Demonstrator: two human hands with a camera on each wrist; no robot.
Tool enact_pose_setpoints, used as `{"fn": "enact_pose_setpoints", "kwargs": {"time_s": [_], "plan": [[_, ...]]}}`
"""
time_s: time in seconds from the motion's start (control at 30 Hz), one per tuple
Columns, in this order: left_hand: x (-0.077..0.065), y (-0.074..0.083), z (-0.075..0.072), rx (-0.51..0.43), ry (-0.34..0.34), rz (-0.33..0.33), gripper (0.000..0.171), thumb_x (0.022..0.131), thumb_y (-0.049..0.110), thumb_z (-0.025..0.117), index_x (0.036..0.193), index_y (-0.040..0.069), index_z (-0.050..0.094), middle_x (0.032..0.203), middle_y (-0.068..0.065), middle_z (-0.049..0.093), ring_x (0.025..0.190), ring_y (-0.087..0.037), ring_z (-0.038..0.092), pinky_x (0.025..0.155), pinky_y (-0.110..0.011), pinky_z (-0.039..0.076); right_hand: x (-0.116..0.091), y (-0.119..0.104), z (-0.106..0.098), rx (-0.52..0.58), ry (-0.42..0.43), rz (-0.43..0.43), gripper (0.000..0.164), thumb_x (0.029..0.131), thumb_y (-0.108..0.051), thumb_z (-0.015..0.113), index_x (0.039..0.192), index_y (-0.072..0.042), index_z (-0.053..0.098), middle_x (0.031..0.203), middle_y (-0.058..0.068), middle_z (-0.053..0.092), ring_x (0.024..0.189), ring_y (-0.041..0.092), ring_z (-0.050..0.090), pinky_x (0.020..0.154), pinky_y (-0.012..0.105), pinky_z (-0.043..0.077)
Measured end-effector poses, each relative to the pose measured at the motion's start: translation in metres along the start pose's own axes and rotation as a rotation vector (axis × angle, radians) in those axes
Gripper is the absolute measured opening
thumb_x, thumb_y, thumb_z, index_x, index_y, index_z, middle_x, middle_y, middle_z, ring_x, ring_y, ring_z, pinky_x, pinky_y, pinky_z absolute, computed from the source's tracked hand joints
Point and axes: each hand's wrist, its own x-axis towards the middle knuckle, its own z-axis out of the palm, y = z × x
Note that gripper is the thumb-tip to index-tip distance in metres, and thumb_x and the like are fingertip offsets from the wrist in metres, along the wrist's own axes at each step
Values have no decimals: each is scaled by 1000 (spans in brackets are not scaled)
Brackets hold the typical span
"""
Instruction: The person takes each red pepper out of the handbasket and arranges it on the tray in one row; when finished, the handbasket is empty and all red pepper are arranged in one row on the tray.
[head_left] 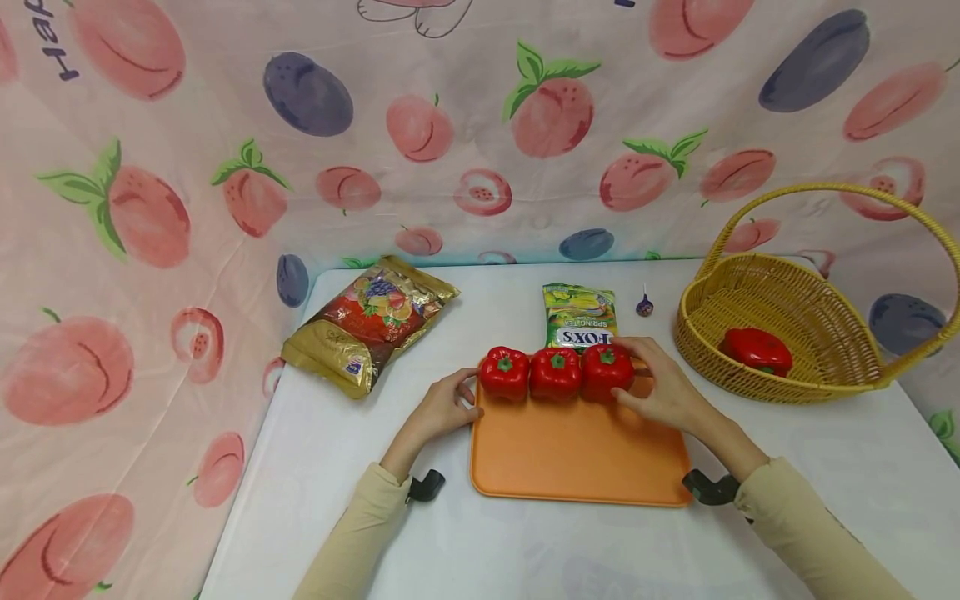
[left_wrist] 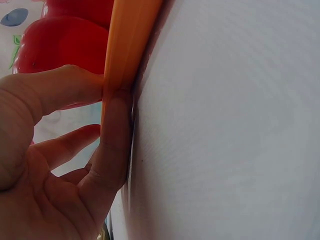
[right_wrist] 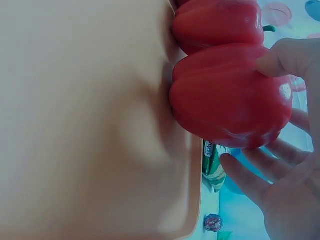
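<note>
Three red bell peppers stand in a row along the far edge of an orange tray (head_left: pixel 577 458), green stems up: a left one (head_left: pixel 504 382), a middle one (head_left: pixel 556 380) and a right one (head_left: pixel 604 382). My right hand (head_left: pixel 663 387) holds the right pepper, thumb on its near side and fingers round the back, as the right wrist view shows too. At the tray's far left corner, my left hand (head_left: pixel 441 410) pinches the rim (left_wrist: pixel 122 45), with a finger low along its outer side. The left pepper stands close by that hand.
A yellow wicker basket (head_left: pixel 697 292) with another red pepper (head_left: pixel 757 350) inside stands at the right, its handle arching high. Behind the tray lie a green Fox's candy bag (head_left: pixel 577 312) and a lollipop (head_left: pixel 644 306). A gold-and-red bag (head_left: pixel 375 321) lies back left.
</note>
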Motion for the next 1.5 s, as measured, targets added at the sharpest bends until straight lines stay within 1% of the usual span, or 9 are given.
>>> {"fn": "enact_pose_setpoints", "kwargs": {"time_s": [0.2, 0.57, 0.77, 0.93, 1.17, 1.37, 1.5], "plan": [[1, 0, 0, -6, -8, -4, 65, 79, 4, 75, 140, 5, 51, 86, -4, 62, 62, -10, 61, 59, -27, 47, 0, 0, 1, -3, 5, -22, 72, 75, -1, 77, 140, 1, 45, 132, 17, 50, 119, 35, 51, 87, 55, 51], [0, 0, 0, -9, -4, 5, 64, 79, 4, 74, 139, 5, 52, 85, -5, 62, 61, -11, 61, 59, -27, 47, 0, 0, 4, -10, 17, -12, 70, 75, -2, 77, 138, -1, 48, 134, 17, 49, 121, 35, 50, 88, 56, 50], [0, 0, 0, -10, -1, 7, 64, 79, 3, 74, 139, 5, 52, 85, -4, 62, 60, -10, 62, 59, -27, 47, -1, 1, 4, -4, 20, -24, 70, 74, -1, 77, 138, -5, 48, 135, 15, 48, 122, 33, 49, 89, 55, 50], [0, 0, 0, -6, -3, 6, 65, 79, 4, 74, 140, 5, 51, 85, -4, 62, 61, -11, 61, 59, -27, 47, -1, 1, 4, -5, 19, -48, 71, 74, -3, 78, 138, -4, 48, 136, 15, 48, 123, 32, 48, 90, 54, 50], [0, 0, 0, -4, -1, 6, 65, 79, 4, 75, 139, 5, 52, 85, -4, 62, 60, -11, 60, 59, -27, 46, -1, 2, 3, -8, 12, -57, 72, 74, -4, 79, 139, -3, 47, 137, 15, 48, 124, 31, 48, 91, 51, 50], [0, -2, 0, -15, -2, 7, 65, 79, 3, 75, 139, 4, 51, 85, -4, 61, 60, -11, 60, 58, -27, 47, -1, 3, 2, -4, 5, -55, 72, 76, -6, 80, 139, 1, 46, 138, 18, 46, 123, 35, 49, 92, 55, 48], [0, -2, 0, -24, -6, 8, 65, 79, 3, 74, 140, 4, 51, 85, -5, 61, 60, -11, 60, 58, -27, 47, -2, 2, 1, -10, -2, -48, 72, 76, -8, 80, 139, 0, 46, 139, 17, 45, 123, 35, 49, 93, 55, 48]]}}
